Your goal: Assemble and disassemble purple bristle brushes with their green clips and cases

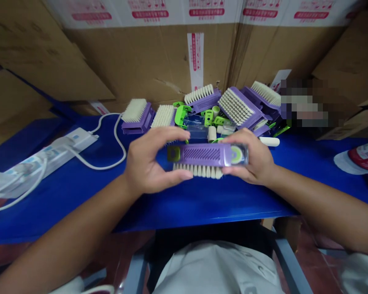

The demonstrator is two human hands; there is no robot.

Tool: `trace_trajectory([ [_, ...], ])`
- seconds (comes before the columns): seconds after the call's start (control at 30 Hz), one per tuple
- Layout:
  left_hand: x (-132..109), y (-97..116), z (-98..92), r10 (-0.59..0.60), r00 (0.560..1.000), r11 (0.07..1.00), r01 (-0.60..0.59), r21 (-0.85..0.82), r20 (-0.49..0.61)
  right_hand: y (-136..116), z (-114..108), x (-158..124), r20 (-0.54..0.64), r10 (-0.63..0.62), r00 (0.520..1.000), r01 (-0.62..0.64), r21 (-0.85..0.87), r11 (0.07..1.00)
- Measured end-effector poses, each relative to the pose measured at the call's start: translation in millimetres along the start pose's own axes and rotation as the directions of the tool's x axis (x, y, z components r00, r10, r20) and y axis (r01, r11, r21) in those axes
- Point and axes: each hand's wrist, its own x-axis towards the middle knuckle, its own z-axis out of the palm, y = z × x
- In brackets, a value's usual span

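On the far left of the blue table (pixel 64 192) lay a white power strip (pixel 70 143), and a white cord (pixel 119 139) curved away from it across the table top. Next came the person's left hand (pixel 150 161). It gripped one end of a purple scrub brush (pixel 202 155) tightly, with the fingers on top and the thumb below. The right hand (pixel 248 159) gripped the other end the same way, so the two hands held the brush firmly between them. The brush was up above the table, just in front of the pile, and its pale bristles (pixel 199 172) pointed down toward the person. A round green and white mark (pixel 236 155) showed at its right end.

Behind the hands sat a messy pile of more purple scrub brushes (pixel 239 106), some tipped at different slants. Bright green plastic pieces (pixel 182 112), a clear plastic box (pixel 194 126) and small white tubes (pixel 269 141) were mixed in or lying beside them. Big cardboard boxes (pixel 150 61) stood along the back of the table, with a strip of red and white tape (pixel 195 57) on one. To the right, a patch was too blurred to make out (pixel 306 108), and a red and white object (pixel 363 159) sat at the table's edge.
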Motion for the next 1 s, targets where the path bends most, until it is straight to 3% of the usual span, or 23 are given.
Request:
trace_trajectory([
  [0.03,1,-5,-5.0,-0.041,0.998,0.995,0.044,-0.088,0.036,0,-3,0,0.052,-0.141,0.989,0.142,-0.022,0.990],
  [0.07,1,-8,-8.5,-0.058,0.987,0.981,0.084,-0.178,0.147,-1,-5,1,0.090,-0.234,0.968,0.238,-0.031,0.971],
  [0.13,3,-10,-10.9,-0.053,0.883,0.954,0.183,-0.238,0.466,-3,-7,0,0.147,-0.355,0.923,0.363,-0.031,0.931],
  [0.2,5,-7,-9.1,-0.042,0.787,0.964,0.195,-0.184,0.616,-5,-8,1,0.197,-0.398,0.896,0.410,-0.023,0.912],
  [0.23,6,-5,-7.9,-0.055,0.775,0.973,0.184,-0.141,0.630,-5,-9,1,0.224,-0.399,0.889,0.413,-0.017,0.911],
  [0.33,7,-1,-7.0,-0.147,0.794,0.983,0.184,-0.003,0.590,0,-14,2,0.317,-0.362,0.877,0.385,-0.009,0.923],
  [0.43,8,-5,-9.8,-0.181,0.779,0.979,0.199,0.037,0.600,5,-17,1,0.401,-0.352,0.846,0.390,-0.014,0.921],
  [0.67,7,-6,-6.8,-0.271,0.752,0.950,0.311,0.039,0.601,8,-15,-3,0.340,-0.307,0.889,0.305,0.062,0.950],
  [0.83,7,-2,-4.0,-0.339,0.718,0.926,0.369,0.080,0.608,9,-16,-1,0.382,-0.284,0.879,0.277,0.075,0.958],
  [1.0,7,-2,-4.5,-0.315,0.740,0.939,0.335,0.080,0.595,10,-13,-4,0.367,-0.313,0.876,0.309,0.074,0.948],
])
